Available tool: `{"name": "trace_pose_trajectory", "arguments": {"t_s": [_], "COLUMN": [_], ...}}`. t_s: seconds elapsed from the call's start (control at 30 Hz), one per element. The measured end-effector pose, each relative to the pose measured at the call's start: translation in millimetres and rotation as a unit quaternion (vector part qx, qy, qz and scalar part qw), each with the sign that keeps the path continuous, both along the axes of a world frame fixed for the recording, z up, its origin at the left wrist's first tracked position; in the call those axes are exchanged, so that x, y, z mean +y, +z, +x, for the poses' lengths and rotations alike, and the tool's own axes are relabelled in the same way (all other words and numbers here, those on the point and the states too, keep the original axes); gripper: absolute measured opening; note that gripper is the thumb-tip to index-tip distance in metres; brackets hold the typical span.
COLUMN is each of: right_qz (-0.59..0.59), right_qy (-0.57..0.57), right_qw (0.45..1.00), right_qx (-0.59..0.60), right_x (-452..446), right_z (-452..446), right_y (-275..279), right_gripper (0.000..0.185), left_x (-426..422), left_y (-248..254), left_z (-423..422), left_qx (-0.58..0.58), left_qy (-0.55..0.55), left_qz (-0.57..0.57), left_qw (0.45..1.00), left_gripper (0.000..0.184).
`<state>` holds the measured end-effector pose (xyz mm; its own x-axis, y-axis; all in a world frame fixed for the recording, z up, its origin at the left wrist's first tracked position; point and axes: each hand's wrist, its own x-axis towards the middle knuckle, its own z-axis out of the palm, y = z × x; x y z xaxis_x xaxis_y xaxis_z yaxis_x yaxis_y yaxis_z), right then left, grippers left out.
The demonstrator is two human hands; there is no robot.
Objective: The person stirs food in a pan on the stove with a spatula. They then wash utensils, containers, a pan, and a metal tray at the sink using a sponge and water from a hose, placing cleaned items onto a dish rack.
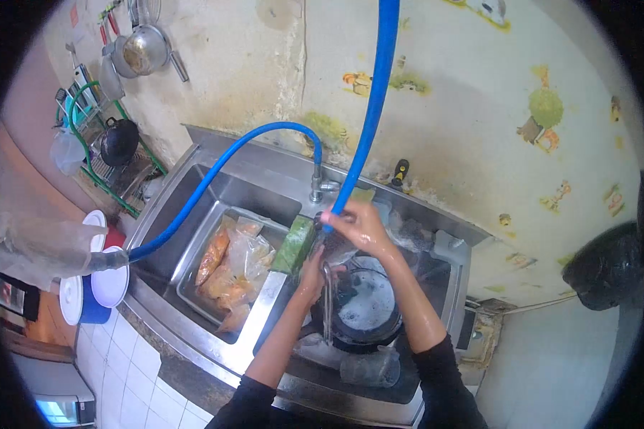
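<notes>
My right hand is closed around the lower end of a blue hose that hangs down from above, over the sink divider. Just below it, my left hand has its fingers curled beside a thin, shiny, upright streak; whether this is running water or a metal utensil I cannot tell. What the left fingers hold is hidden. Under my hands, in the right basin, sits a dark pan with foamy water. A clear container lies in front of it. A green sponge-like block rests on the divider.
The left basin holds a metal tray with several bagged foods. A second blue hose runs from the tap leftward. Pots hang on the wall; a rack and white-lidded buckets stand left. A black bag hangs right.
</notes>
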<state>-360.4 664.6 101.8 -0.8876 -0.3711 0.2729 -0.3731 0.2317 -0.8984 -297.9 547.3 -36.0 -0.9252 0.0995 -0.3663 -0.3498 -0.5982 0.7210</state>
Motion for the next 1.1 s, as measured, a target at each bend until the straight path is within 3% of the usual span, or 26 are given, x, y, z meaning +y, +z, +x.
{"name": "trace_pose_trajectory", "arguments": {"t_s": [0.07,0.13,0.2,0.27,0.33,0.43,0.53,0.57,0.7,0.87,0.93,1.0,1.07,1.1], "right_qz": [-0.037,-0.021,-0.044,0.011,0.005,0.043,-0.005,0.035,0.074,0.053,0.063,0.016,-0.148,-0.147], "right_qy": [-0.067,-0.139,-0.095,-0.026,-0.055,-0.171,-0.084,-0.067,-0.134,-0.092,-0.013,-0.02,-0.01,-0.011], "right_qw": [0.997,0.99,0.994,0.999,0.998,0.984,0.996,0.996,0.988,0.994,0.997,0.996,0.957,0.956], "right_qx": [-0.025,-0.008,-0.021,-0.017,-0.013,-0.001,-0.014,0.046,0.021,0.0,-0.039,-0.085,-0.251,-0.252], "right_x": [0.9,5.5,0.5,-4.3,-2.8,9.6,1.2,-1.4,5.6,15.2,7.4,4.9,4.9,5.9], "right_z": [-14.2,-21.4,-20.6,-22.4,-20.0,-28.4,-28.3,-27.3,-29.5,-22.7,-13.5,-1.0,7.4,13.2], "right_y": [-6.9,-0.9,-7.8,-24.8,-14.8,-3.5,-12.5,-15.8,-16.0,-11.0,-8.6,-12.2,-21.8,-21.5], "right_gripper": [0.02,0.019,0.021,0.023,0.024,0.025,0.026,0.028,0.032,0.029,0.025,0.022,0.022,0.022], "left_x": [-1.0,3.0,6.5,9.0,9.8,8.7,9.5,10.7,6.0,-2.0,-2.9,-2.8,-6.4,-4.8], "left_y": [-2.2,7.7,17.8,20.9,24.9,31.1,35.2,36.9,40.8,42.5,25.9,10.0,4.0,2.7], "left_z": [1.4,4.1,9.1,12.6,17.9,28.0,36.3,39.0,47.7,48.5,40.8,30.9,28.7,25.1], "left_qx": [-0.026,-0.019,-0.106,-0.075,-0.063,-0.052,-0.059,-0.06,-0.014,0.035,0.03,0.037,0.015,0.013], "left_qy": [-0.075,-0.081,-0.08,-0.091,-0.087,-0.072,-0.039,-0.041,0.004,0.041,0.031,0.052,0.046,0.066], "left_qz": [0.096,0.092,0.172,0.173,0.237,0.245,0.246,0.246,0.231,0.193,0.202,0.149,0.118,0.061], "left_qw": [0.992,0.992,0.976,0.978,0.966,0.966,0.967,0.967,0.973,0.98,0.978,0.987,0.992,0.996], "left_gripper": [0.053,0.061,0.065,0.067,0.067,0.07,0.069,0.069,0.063,0.061,0.058,0.053,0.047,0.045]}}
